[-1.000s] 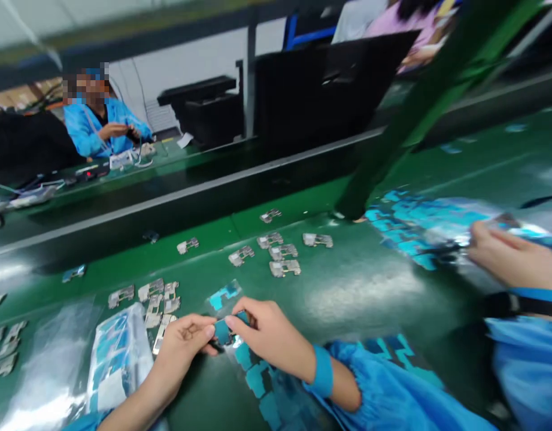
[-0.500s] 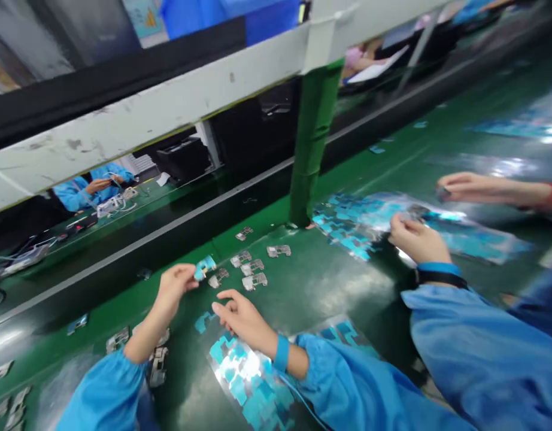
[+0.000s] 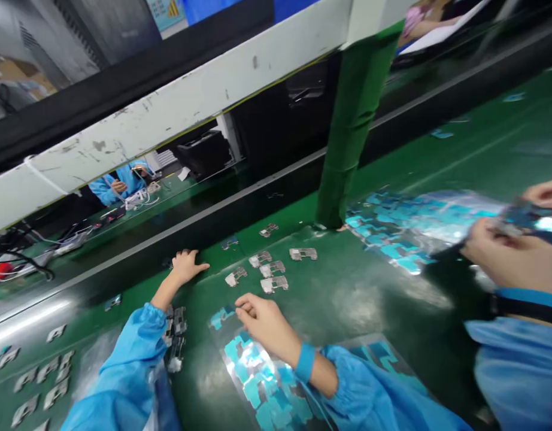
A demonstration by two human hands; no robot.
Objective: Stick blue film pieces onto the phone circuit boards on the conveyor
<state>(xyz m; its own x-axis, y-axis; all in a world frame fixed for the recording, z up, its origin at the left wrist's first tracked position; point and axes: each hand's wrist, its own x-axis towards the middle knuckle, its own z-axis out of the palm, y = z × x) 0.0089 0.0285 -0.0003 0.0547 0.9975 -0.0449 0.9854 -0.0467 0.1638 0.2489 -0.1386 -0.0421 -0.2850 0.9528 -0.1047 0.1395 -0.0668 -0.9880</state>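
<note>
My left hand (image 3: 185, 267) is spread at the back of the green bench, thumb out to the right, holding nothing that shows. A small dark piece (image 3: 167, 263) lies partly hidden beside its fingers. My right hand (image 3: 267, 323) has thumb and fingertips together at the edge of a blue film piece (image 3: 221, 317); whether they pinch it is unclear. Under this hand lies a clear sheet of shiny blue film cut-outs (image 3: 276, 389). Beyond the hands sit several flat silvery metal parts (image 3: 273, 269) and a part with blue film on it (image 3: 230, 242).
More metal parts (image 3: 55, 392) lie at the left, others (image 3: 175, 335) beside my left sleeve. A green-wrapped post (image 3: 348, 137) rises at the back under a white beam (image 3: 168, 114). At the right, a co-worker's hands (image 3: 513, 245) work near another film sheet (image 3: 419, 218).
My left hand has let go of the blue-filmed part, which now lies at the back, and moved left and spread. My right fingers have closed beside the film piece. The view has shifted left.
</note>
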